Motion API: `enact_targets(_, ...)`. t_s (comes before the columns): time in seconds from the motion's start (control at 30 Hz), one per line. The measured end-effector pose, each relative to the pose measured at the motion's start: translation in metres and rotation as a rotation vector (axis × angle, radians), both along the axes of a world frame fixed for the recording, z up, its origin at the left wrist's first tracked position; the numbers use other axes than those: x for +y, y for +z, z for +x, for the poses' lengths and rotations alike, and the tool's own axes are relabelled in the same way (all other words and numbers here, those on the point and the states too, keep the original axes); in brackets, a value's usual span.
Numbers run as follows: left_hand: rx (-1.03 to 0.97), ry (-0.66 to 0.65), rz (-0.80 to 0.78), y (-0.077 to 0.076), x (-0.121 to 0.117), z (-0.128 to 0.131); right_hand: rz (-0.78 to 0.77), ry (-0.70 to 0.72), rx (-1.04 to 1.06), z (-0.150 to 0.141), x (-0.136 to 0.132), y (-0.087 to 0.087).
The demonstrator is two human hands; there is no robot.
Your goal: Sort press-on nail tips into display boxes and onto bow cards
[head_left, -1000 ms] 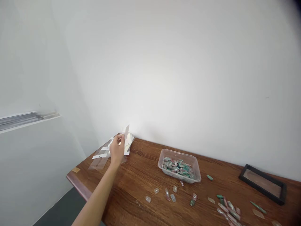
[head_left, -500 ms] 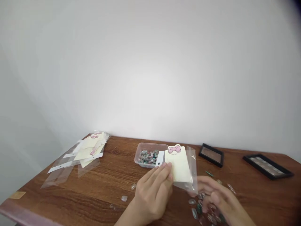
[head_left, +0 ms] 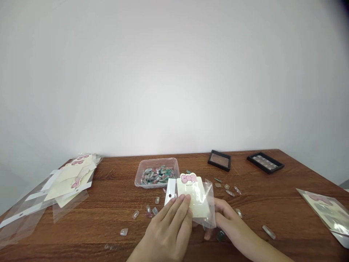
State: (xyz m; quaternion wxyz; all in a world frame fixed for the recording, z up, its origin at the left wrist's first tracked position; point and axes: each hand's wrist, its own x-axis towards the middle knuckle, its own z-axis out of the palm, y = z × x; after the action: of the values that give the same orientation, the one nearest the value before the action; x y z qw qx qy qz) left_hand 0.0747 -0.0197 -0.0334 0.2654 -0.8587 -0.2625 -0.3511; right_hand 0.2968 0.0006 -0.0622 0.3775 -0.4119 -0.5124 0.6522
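Observation:
A cream card (head_left: 201, 207) with a pink bow on top sits in a clear plastic bag (head_left: 209, 191) with a white header strip. My left hand (head_left: 169, 229) is closed on the card's left side, fingers together across its face and thumb hidden. At the bag's right end is my right hand (head_left: 226, 218), its curled fingers partly under and behind the plastic. They seem to grip the bag's edge, though the bag hides part of them. Small glossy press-on nails lie around the hands, including a dark green nail (head_left: 220, 235) below the right hand.
A clear plastic tub (head_left: 137, 174) of nails stands behind the card. Bagged bow cards (head_left: 68, 174) are piled at left, and another bagged card (head_left: 324, 209) lies at right. Two black-framed cases, a brown one (head_left: 219, 160) and a pale-celled one (head_left: 265, 162), sit near the wall.
The view has shifted right, bringing the bagged card at right into sight. My right hand has moved from over the loose nails to the bag's right end. My left hand keeps hold of the card.

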Motion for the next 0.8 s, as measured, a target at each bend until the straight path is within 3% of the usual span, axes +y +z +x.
enact_targets(0.37,-0.196,0.065,-0.019,-0.018,0.003,0.026,0.024,0.058,-0.090,-0.017,-0.009,0.028)
enact_targets(0.6,-0.125,0.070,0.018,-0.007,0.003,0.025,0.094,0.000,-0.139,-0.018,-0.013,0.023)
enact_targets(0.8,-0.179,0.044,0.027,-0.001,0.002,0.029,0.034,-0.046,-0.155,-0.008,-0.021,0.015)
